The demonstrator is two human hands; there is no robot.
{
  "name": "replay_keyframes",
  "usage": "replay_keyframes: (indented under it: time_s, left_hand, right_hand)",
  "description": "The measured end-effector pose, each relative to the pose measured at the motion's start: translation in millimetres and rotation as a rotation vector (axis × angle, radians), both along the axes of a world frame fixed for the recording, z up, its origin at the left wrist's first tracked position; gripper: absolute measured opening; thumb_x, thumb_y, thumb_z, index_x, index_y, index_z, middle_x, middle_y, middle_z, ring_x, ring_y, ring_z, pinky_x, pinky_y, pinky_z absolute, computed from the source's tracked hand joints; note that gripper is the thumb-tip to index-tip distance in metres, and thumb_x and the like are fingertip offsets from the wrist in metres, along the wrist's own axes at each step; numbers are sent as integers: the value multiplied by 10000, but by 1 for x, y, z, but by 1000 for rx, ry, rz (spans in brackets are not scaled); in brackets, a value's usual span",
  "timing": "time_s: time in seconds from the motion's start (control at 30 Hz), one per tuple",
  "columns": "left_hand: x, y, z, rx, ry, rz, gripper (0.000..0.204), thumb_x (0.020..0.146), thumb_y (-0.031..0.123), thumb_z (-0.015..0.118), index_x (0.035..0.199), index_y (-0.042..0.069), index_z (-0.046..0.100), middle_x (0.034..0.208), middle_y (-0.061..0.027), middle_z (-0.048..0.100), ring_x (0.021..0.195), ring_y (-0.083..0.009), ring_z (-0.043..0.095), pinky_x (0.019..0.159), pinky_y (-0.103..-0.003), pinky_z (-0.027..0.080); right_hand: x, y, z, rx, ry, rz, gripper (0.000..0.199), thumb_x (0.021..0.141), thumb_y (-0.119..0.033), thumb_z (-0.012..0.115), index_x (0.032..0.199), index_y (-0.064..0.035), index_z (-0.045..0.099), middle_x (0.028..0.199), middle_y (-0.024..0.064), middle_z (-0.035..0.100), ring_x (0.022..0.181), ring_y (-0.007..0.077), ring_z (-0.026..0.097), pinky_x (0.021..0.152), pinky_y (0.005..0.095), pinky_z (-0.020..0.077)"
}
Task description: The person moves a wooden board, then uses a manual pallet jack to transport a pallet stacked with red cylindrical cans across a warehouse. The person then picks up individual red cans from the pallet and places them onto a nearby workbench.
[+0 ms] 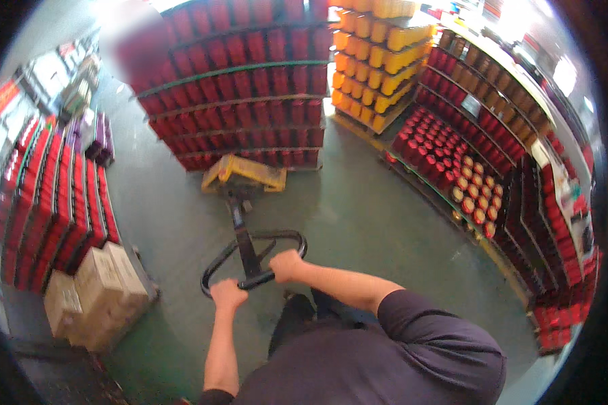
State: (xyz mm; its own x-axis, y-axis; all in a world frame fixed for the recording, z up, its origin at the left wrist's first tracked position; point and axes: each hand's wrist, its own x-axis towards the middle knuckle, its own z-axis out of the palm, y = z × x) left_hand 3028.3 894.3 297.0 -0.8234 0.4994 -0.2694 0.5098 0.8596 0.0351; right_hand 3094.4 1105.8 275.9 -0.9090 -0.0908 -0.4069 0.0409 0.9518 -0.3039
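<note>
Both of my hands are closed round the black loop handle (211, 267) of a pallet jack. My left hand (228, 294) grips its near left part, and my right hand (288, 265) grips the near right corner. From the loop a dark shaft (242, 229) runs forward to the yellow body (242, 172) of the jack. That body stands right at the foot of a tall stack of dark red containers (240, 111), layered on thin sheets. The jack's forks do not show.
Yellow containers (371, 64) are stacked at the far right. Along the right stand red containers, some with pale tops (478, 192). On the left are another red stack (54, 202) and cardboard boxes (108, 283). Green-grey floor (358, 223) lies between them.
</note>
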Motion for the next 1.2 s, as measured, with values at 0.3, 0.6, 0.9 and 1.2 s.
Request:
replay_keyframes:
  time_s: [0.3,0.6,0.9,1.2]
  left_hand:
    - [16,-74,-8,-84,61,-18,276,596,272,619,785,110,737,821,-164,704,810,-365,676,757,-435,522]
    - [51,-83,-16,-170,-1,-9,330,572,302,648,840,144,758,821,-143,713,809,-346,686,738,-426,540]
    - [105,-73,-25,-160,8,16,383,560,308,668,894,146,764,839,-154,715,829,-342,686,738,-428,543]
    - [168,-54,-22,-149,16,26,317,557,278,653,811,113,748,825,-168,709,823,-375,675,740,-439,536]
  right_hand:
    - [31,-70,8,-106,59,-77,219,714,-206,684,885,-84,745,885,100,727,850,278,707,672,429,524]
    - [67,-83,-9,-90,54,-63,215,652,-200,729,848,-111,740,833,66,715,807,243,701,628,416,497]
    - [121,-72,-17,-108,117,-46,217,665,-203,723,854,-99,742,852,56,721,802,235,701,606,402,490]
    - [178,-51,-22,-92,93,-5,247,687,-209,713,911,-110,751,897,50,729,836,227,704,624,398,493]
